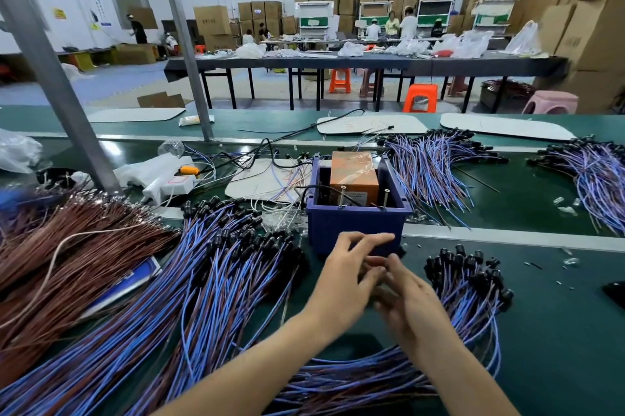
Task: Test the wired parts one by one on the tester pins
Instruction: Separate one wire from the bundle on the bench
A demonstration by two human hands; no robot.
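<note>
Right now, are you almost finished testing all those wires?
Not nearly. Some bundles lie behind the blue tester box, maybe done; I cannot tell. My left hand and right hand meet just before the box, perhaps on one part. A big heap waits on the left.

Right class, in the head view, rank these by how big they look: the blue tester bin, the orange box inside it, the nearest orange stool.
1. Blue tester bin
2. Orange box
3. Orange stool, though it stands farther away, so its true size is unsure.
</note>
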